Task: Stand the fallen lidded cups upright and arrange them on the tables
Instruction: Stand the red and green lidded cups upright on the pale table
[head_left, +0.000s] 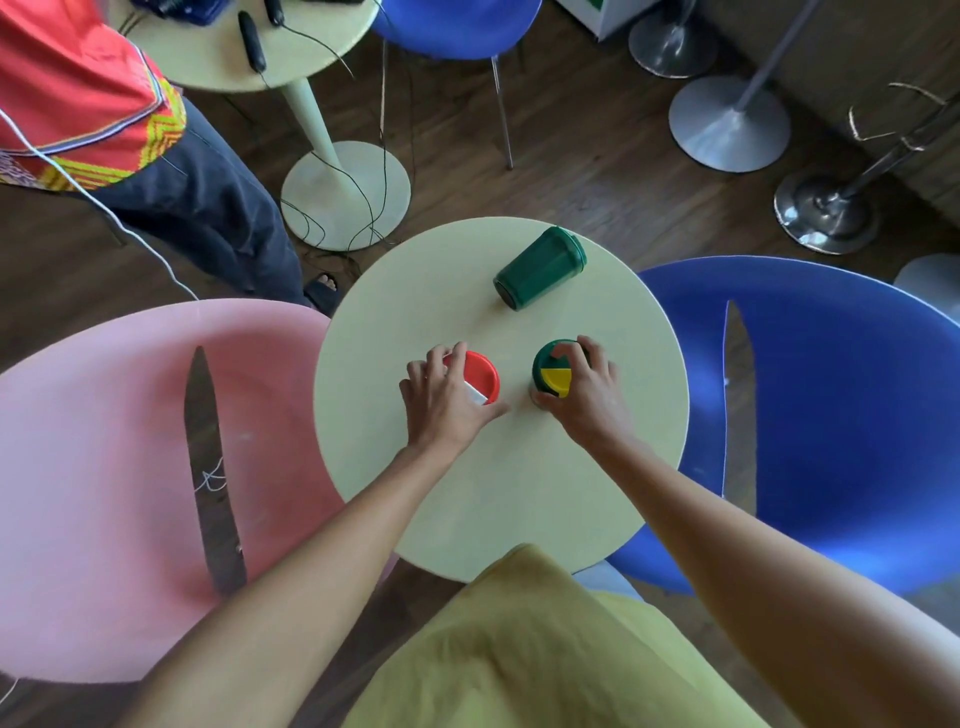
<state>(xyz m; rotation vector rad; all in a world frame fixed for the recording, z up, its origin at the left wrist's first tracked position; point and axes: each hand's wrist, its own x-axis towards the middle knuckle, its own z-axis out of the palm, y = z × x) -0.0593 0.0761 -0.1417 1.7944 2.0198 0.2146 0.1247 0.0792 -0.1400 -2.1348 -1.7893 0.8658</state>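
Note:
On the round pale table (395, 322) two lidded cups stand upright near the middle. My left hand (444, 402) wraps around the red cup (483, 371), which has a red and white lid. A green cup with a green and yellow lid (551, 371) stands to its right, gripped from the side by my right hand (587, 395). A second, all-green lidded cup (540, 267) lies on its side at the far right part of the table, base pointing toward me.
A pink chair (104, 467) stands left of the table and a blue chair (831, 415) right. Another person (130, 156) stands at the far left. A second round table (291, 57) with cables, another blue chair (457, 26) and metal stand bases (727, 130) lie beyond.

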